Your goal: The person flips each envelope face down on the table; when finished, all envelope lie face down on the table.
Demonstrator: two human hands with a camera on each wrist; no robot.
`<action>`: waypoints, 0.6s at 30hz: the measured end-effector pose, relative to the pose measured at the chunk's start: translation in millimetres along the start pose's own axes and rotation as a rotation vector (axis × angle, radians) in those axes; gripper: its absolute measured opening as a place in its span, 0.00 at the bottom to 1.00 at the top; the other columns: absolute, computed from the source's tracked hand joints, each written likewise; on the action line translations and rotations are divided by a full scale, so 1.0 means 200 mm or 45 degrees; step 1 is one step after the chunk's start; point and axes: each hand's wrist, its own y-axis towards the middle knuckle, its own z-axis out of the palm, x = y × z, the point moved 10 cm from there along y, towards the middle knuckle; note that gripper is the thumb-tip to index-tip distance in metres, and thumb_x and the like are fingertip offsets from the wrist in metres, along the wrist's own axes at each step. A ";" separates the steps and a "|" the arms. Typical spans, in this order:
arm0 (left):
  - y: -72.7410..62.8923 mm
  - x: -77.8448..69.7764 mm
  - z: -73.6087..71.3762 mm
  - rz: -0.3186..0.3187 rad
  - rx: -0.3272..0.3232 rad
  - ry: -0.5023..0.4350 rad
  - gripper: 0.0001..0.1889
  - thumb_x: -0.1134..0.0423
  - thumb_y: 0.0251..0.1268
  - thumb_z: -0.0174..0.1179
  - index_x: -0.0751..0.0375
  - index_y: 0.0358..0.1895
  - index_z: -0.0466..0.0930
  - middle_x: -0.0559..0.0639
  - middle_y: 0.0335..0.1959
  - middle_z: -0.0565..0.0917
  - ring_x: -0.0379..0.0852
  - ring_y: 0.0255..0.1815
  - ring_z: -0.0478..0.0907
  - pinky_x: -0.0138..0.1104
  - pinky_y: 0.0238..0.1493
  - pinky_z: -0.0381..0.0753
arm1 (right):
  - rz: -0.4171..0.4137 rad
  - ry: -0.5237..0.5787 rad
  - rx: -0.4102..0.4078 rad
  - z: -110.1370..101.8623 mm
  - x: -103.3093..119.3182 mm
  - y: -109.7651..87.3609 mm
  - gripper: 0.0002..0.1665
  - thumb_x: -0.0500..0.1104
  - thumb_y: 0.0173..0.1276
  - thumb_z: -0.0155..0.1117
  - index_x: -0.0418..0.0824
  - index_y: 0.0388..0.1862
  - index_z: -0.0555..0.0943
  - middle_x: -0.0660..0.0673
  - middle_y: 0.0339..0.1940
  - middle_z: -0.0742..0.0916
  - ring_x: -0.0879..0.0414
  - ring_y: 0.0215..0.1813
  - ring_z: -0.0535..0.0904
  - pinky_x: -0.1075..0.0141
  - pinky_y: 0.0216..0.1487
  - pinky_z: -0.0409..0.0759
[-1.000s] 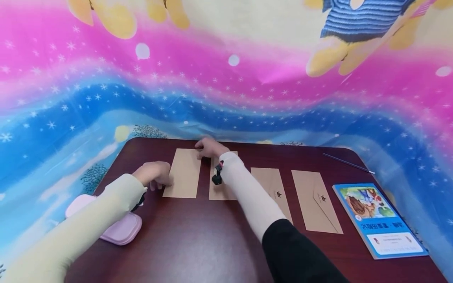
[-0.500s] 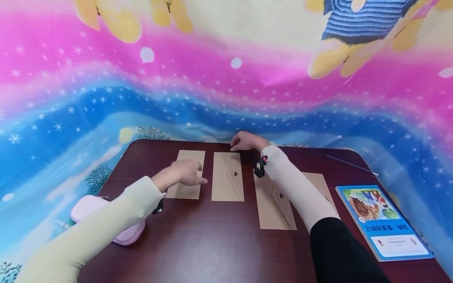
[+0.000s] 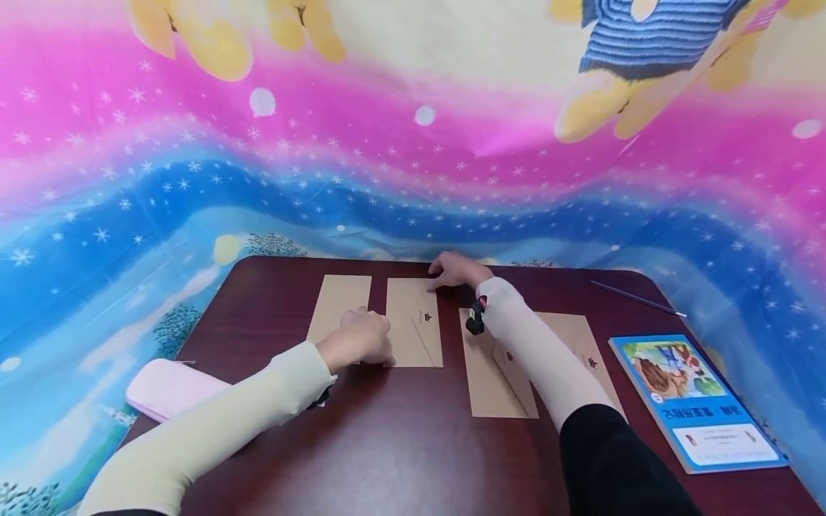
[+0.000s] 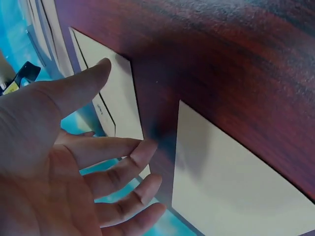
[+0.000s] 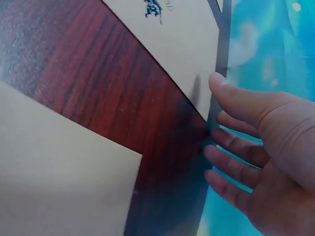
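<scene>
The flat tan paper envelope point(image 3: 414, 322) looks light, thin and slippery on the dark wooden surface point(image 3: 400, 437); the right hand point(image 3: 457, 271), fingers straight, touches its 1 o'clock corner; the left hand point(image 3: 361, 340), loosely spread, rests at its 7 o'clock corner; corners seem the best hold.

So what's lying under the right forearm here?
Two brown envelopes: the third envelope and the fourth envelope on the table. The sleeve covers their middles, so whether they overlap cannot be seen.

Four envelopes in a row on the table point(image 3: 400, 430): first envelope point(image 3: 340, 301) leftmost, second envelope point(image 3: 414, 322) just right of it, third envelope point(image 3: 490, 380), fourth envelope point(image 3: 584, 344). Book point(image 3: 697, 401) far right, pen point(image 3: 635, 298) behind it. Pouch point(image 3: 168, 390) at left edge.
</scene>
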 end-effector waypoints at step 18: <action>0.01 -0.10 0.02 0.096 0.018 0.049 0.09 0.61 0.63 0.63 0.54 0.25 0.78 0.49 0.27 0.80 0.47 0.27 0.73 0.42 0.31 0.75 | 0.036 -0.059 -0.014 0.02 0.00 0.03 0.20 0.50 0.70 0.71 0.37 0.53 0.83 0.44 0.46 0.84 0.54 0.39 0.75 0.61 0.46 0.76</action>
